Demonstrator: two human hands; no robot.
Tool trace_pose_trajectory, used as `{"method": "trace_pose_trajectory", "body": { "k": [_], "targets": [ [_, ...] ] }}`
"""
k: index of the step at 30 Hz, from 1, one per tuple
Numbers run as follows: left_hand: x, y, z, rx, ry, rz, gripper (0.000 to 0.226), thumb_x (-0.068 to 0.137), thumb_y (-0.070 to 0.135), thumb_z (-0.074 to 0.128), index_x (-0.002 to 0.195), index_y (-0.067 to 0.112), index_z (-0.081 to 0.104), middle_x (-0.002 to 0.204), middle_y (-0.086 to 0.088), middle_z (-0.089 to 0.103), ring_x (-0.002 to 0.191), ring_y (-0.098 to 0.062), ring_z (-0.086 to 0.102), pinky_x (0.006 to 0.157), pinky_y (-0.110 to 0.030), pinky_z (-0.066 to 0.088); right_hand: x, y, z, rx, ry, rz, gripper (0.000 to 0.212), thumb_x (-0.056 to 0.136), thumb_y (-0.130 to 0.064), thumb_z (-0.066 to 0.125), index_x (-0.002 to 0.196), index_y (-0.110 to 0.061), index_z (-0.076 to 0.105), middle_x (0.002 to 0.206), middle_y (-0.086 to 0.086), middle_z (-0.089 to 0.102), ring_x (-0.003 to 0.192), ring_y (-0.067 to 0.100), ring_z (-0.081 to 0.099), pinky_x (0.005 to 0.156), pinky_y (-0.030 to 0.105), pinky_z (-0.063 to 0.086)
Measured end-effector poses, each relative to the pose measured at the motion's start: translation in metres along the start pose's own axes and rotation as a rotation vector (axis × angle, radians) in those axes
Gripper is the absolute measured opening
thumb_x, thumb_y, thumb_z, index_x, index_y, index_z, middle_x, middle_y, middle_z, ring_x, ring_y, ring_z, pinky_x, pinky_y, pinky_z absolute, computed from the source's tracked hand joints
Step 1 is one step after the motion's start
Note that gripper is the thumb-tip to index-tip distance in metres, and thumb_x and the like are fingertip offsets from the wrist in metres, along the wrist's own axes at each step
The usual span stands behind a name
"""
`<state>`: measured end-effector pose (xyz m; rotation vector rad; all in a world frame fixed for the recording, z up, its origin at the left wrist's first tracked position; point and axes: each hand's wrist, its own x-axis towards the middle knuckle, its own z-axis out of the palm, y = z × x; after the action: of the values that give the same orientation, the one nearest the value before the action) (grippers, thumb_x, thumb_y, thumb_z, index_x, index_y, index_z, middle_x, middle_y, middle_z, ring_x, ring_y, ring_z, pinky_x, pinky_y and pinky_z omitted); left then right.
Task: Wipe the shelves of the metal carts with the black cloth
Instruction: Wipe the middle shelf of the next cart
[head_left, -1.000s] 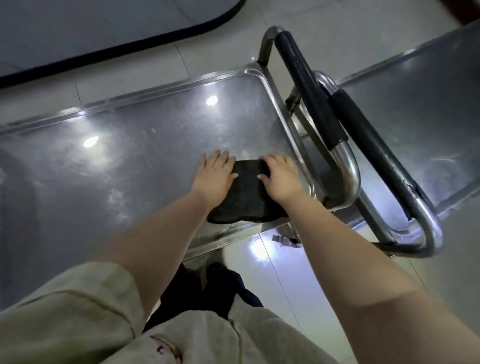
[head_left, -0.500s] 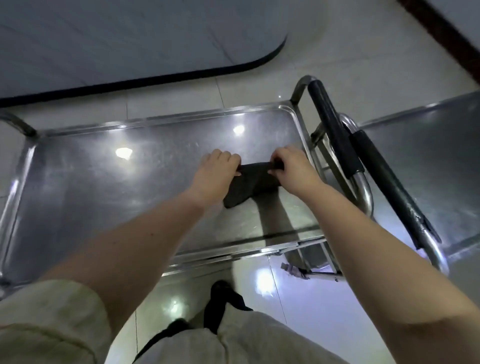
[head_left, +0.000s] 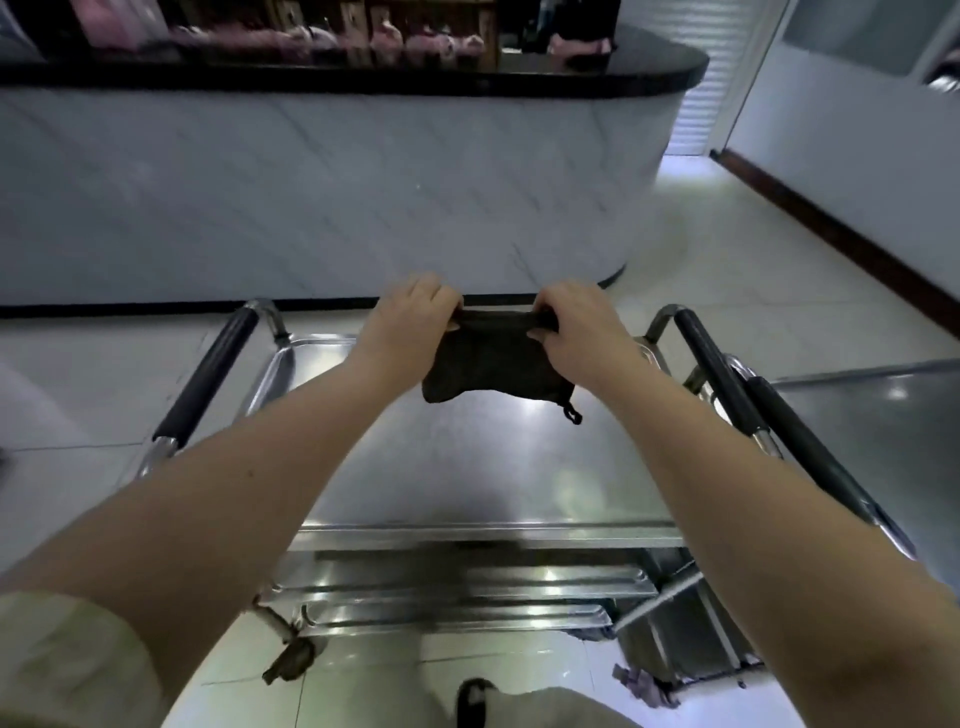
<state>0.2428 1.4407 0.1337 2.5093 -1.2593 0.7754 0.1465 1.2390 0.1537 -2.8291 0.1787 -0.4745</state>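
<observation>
1. the left hand and the right hand are both held out over the far end of a shiny stainless steel cart's top shelf.
2. between them is the black cloth, a soft dark rectangle. each hand has its fingers curled and pinched on one upper corner, so the top edge is pulled taut from hand to hand.
3. the rest of the cloth hangs below the hands over the far part of the top shelf. a small black loop dangles at its lower right corner. whether the lower edge touches the metal cannot be told.
4. the cart has a black padded handle bar on its left side and another on its right side.
5. two lower steel shelves show beneath the near edge, and a dark caster wheel sits at the near left leg.
6. a second steel cart stands just beside the first on the right, its own black handle bar close to the first cart's.
7. beyond the carts stands a white marble-fronted counter with a black top, on a pale tiled floor.
8. a light beige sleeve covers the left upper arm.
</observation>
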Motion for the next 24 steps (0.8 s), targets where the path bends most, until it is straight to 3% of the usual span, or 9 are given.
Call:
{"method": "trace_pose_trajectory", "body": {
  "k": [6, 12, 17, 24],
  "targets": [
    [-0.054, -0.009, -0.082, -0.022, 0.073, -0.058, 0.012, 0.088, 0.013, 0.068, 0.098, 0.007, 0.064, 0.091, -0.016, 0.062, 0.082, -0.039, 0.059, 0.075, -0.047, 0.044, -0.05, -0.08, -0.038, -0.063, 0.01, -0.067, 0.018, 0.097, -0.021, 0.055, 0.111, -0.012, 0.056, 0.115, 0.007, 0.058, 0.111, 0.027, 0.046, 0.091, 0.033, 0.032],
    [-0.116, 0.017, -0.119, -0.047, 0.122, -0.16, 0.012, 0.088, 0.021, 0.068, 0.099, 0.015, 0.066, 0.095, -0.007, 0.065, 0.089, -0.035, 0.059, 0.082, -0.042, 0.034, -0.12, -0.117, -0.041, -0.07, 0.12, -0.072, 0.021, 0.092, -0.018, 0.055, 0.111, -0.01, 0.061, 0.109, 0.007, 0.062, 0.105, 0.027, 0.049, 0.087, 0.03, 0.032],
    [-0.166, 0.04, -0.099, -0.091, 0.056, -0.152, 0.01, 0.088, 0.022, 0.067, 0.096, 0.017, 0.067, 0.093, -0.004, 0.065, 0.089, -0.032, 0.059, 0.081, -0.04, 0.034, -0.179, -0.112, -0.003, -0.003, 0.085, -0.001, 0.016, 0.093, -0.017, 0.055, 0.108, -0.013, 0.06, 0.107, 0.003, 0.06, 0.101, 0.023, 0.049, 0.088, 0.034, 0.039],
    [-0.238, 0.079, -0.018, -0.186, -0.198, -0.198, 0.013, 0.085, 0.023, 0.071, 0.096, 0.019, 0.067, 0.092, -0.004, 0.066, 0.088, -0.032, 0.06, 0.079, -0.041, 0.033, -0.249, -0.072, 0.076, 0.13, -0.099, 0.11, 0.016, 0.092, -0.011, 0.057, 0.107, -0.007, 0.061, 0.106, 0.008, 0.06, 0.098, 0.027, 0.051, 0.086, 0.037, 0.042]
  ]
}}
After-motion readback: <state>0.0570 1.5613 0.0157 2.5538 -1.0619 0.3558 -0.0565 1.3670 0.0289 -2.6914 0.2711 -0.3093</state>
